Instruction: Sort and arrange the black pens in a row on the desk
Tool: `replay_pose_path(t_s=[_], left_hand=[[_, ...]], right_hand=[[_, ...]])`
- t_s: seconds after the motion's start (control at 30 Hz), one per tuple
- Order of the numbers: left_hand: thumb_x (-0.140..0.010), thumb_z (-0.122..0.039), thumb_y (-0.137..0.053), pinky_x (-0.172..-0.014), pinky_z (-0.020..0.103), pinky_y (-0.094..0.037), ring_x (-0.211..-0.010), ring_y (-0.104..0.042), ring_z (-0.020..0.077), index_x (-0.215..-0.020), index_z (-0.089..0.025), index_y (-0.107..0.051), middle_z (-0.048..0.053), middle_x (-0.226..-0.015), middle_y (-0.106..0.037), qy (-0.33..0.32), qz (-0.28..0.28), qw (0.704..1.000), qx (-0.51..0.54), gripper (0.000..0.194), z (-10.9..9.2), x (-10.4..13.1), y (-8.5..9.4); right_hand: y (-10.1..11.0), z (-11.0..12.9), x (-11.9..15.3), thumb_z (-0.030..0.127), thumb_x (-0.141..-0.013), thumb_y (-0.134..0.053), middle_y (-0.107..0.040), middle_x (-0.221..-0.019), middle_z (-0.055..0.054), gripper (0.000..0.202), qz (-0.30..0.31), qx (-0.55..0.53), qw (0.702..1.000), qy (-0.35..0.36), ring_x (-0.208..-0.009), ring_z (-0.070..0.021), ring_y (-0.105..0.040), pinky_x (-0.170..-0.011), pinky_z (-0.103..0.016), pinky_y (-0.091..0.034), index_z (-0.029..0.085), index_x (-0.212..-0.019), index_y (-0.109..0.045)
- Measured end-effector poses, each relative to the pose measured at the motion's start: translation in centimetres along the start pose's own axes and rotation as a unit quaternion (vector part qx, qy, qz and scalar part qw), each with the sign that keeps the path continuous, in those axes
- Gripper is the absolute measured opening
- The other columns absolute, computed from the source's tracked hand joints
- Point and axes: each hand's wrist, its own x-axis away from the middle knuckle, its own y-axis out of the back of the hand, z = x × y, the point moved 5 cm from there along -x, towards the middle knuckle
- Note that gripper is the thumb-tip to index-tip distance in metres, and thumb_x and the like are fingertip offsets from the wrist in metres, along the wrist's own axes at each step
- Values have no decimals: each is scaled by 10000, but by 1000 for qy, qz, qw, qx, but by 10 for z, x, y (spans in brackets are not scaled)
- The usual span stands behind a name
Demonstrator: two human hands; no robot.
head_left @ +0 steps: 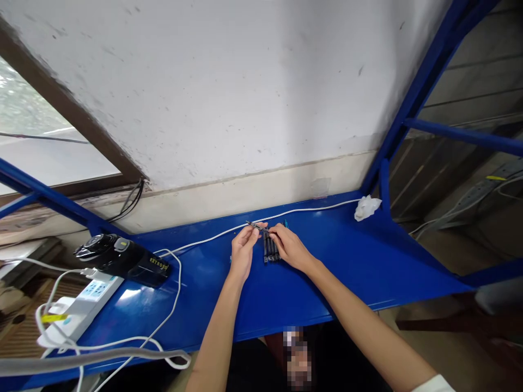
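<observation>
Both hands, left hand (242, 251) and right hand (288, 246), are pinching one thin pen-like piece (257, 226) above the dark bundle (271, 250); remaining pieces lying untouched

A shiny blue metal surface (347, 261) runs along the wall. A small bunch of thin black sticks (271, 249) lies near the middle. A crumpled white cloth (366, 207) sits in the far right corner. A long white cable (212, 236) runs beside the far edge. At the left end lie a black gadget (122, 258) and a white power strip (84, 305).
</observation>
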Motion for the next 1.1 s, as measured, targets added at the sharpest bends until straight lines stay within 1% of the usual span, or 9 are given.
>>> replay_pose_path(t_s=[0.1, 0.2, 0.3, 0.53, 0.67, 0.77, 0.9, 0.97, 1.1], left_hand=[[-945, -445, -794, -1140, 451, -507, -1344, -680, 319, -1315, -217, -764, 145, -1348, -771, 7, -1, 1000, 30, 436, 0, 0, -1], [-941, -452, -800, -1182, 483, -489, -1327, -693, 318, -1333, -218, -758, 145, -1364, -764, 3, 8, 999, 37, 458, -1, 0, -3], [-924, -465, -817, -1164, 485, -511, -1251, -735, 315, -1229, -201, -801, 144, -1285, -797, -6, -10, 1000, 21, 404, -1, -1, -2], [-848, -414, -891, -1076, 457, -570, -1062, -794, 291, -996, -157, -846, 115, -1057, -851, -23, -117, 992, -34, 300, 2, -1, 13], [-797, -384, -931, -917, 357, -608, -913, -798, 238, -853, -160, -810, 74, -900, -835, -35, -156, 985, -59, 260, 2, -1, 18], [-778, -348, -950, -854, 288, -593, -885, -778, 190, -951, -193, -796, 36, -884, -816, -46, -137, 988, -57, 279, 0, -2, 15], [-847, -344, -898, -1047, 370, -566, -1175, -756, 252, -1253, -217, -773, 118, -1218, -815, -28, -53, 998, -23, 443, 0, -1, 6], [-851, -357, -892, -1050, 393, -567, -1139, -772, 265, -1177, -197, -805, 131, -1181, -827, -13, -52, 998, -24, 373, 2, -1, 6], [-813, -392, -915, -889, 342, -595, -947, -784, 235, -987, -176, -824, 106, -997, -840, -16, -95, 994, -60, 292, 4, -3, 12]], right_hand=[[-2, -3, 1, 316, -1158, -350, -648, -1053, -89, 246, 12, 6, 1000, -10, -906, -233, -611, -855, -379, -516, 235, -1210, -576], [-6, -4, 1, 287, -1153, -350, -671, -1104, -105, 268, 26, -1, 1000, -6, -965, -250, -627, -898, -406, -524, 232, -1316, -555], [-10, -4, 1, 244, -1143, -340, -678, -1136, -132, 344, 31, 14, 999, 20, -1014, -278, -635, -905, -436, -533, 217, -1430, -529], [-7, -4, -1, 253, -1149, -382, -694, -1057, -109, 288, 15, 18, 999, 30, -941, -254, -643, -861, -401, -527, 231, -1338, -599], [-6, -5, -1, 295, -1148, -431, -709, -1056, -96, 211, 4, 17, 1000, 21, -935, -248, -648, -859, -387, -514, 238, -1246, -609], [-7, -7, 0, 309, -1145, -444, -708, -1039, -84, 162, 6, 9, 1000, -1, -913, -235, -661, -827, -357, -508, 238, -1168, -588], [-7, -10, 1, 308, -1139, -448, -719, -1027, -69, 114, 11, -8, 999, -39, -863, -222, -676, -773, -325, -492, 248, -1089, -531], [-7, -11, 2, 308, -1138, -442, -723, -1022, -65, 105, 16, -11, 998, -56, -841, -219, -680, -752, -315, -482, 251, -1087, -514], [-8, -8, 3, 337, -1139, -452, -732, -1047, -63, 120, 37, -9, 997, -67, -863, -220, -700, -768, -315, -489, 247, -1157, -528]])
